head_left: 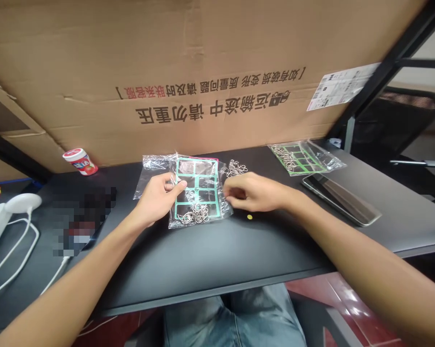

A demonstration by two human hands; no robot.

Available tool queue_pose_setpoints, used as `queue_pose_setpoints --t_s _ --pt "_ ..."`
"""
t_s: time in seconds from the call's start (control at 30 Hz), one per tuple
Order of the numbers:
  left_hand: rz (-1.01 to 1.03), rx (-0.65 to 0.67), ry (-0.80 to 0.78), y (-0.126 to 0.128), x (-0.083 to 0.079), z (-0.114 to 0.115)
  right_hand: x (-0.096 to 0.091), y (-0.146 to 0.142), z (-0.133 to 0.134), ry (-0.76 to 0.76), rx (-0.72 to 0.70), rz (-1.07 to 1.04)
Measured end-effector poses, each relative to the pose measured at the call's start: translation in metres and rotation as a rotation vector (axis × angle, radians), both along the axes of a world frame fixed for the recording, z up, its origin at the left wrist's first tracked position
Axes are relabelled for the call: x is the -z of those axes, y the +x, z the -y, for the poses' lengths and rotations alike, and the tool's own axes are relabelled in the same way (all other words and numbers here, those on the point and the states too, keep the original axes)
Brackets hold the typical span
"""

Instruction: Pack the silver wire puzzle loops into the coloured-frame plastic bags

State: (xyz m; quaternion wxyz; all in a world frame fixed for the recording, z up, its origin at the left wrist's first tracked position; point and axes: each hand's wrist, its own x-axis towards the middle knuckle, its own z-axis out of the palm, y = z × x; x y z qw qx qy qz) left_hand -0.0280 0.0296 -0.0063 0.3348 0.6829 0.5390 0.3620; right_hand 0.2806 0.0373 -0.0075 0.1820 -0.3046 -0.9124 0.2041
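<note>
My left hand (156, 198) grips the left side of a clear plastic bag (172, 222), thumb on top. Inside the bag lies a teal grid frame (197, 197) with windows, and metal rings (195, 215) are bunched at its lower end. At the bag's right edge, my right hand (255, 193) has its fingers curled in a pinch against the plastic. A pile of loose metal rings (236, 168) lies just beyond my right hand. Behind the teal frame show a pink edge (208, 158) and more clear plastic (141, 187). A small yellow disc (250, 217) is near my right hand.
A second bag (329, 161) with a green frame (304, 166) and rings lies at right, near a dark phone (340, 200). A red-and-white bottle (80, 161) stands at left, by white cables (31, 236). A large cardboard sheet (188, 58) walls the desk's back.
</note>
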Motion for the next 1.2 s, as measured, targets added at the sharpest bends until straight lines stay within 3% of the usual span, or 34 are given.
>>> queue_pose_setpoints --t_s 0.13,0.23,0.47,0.6,0.77,1.2 --pt "-0.06 0.012 -0.033 -0.002 0.001 -0.001 -0.002 0.019 -0.011 0.202 0.268 0.005" --pt "-0.05 -0.001 -0.023 -0.002 0.001 -0.001 -0.003 0.016 -0.01 0.244 0.335 -0.072" --pt "0.027 0.017 -0.017 0.001 0.001 0.001 0.005 -0.023 0.01 -0.13 0.313 -0.232" --pt "0.039 0.017 -0.056 0.005 0.001 0.003 0.013 -0.031 0.015 -0.302 0.164 -0.324" --pt "0.047 0.059 -0.072 0.005 0.006 0.003 0.014 -0.036 0.017 -0.149 -0.027 -0.155" --pt "0.049 0.072 -0.088 0.008 0.005 0.004 0.008 -0.041 0.02 -0.085 -0.046 -0.101"
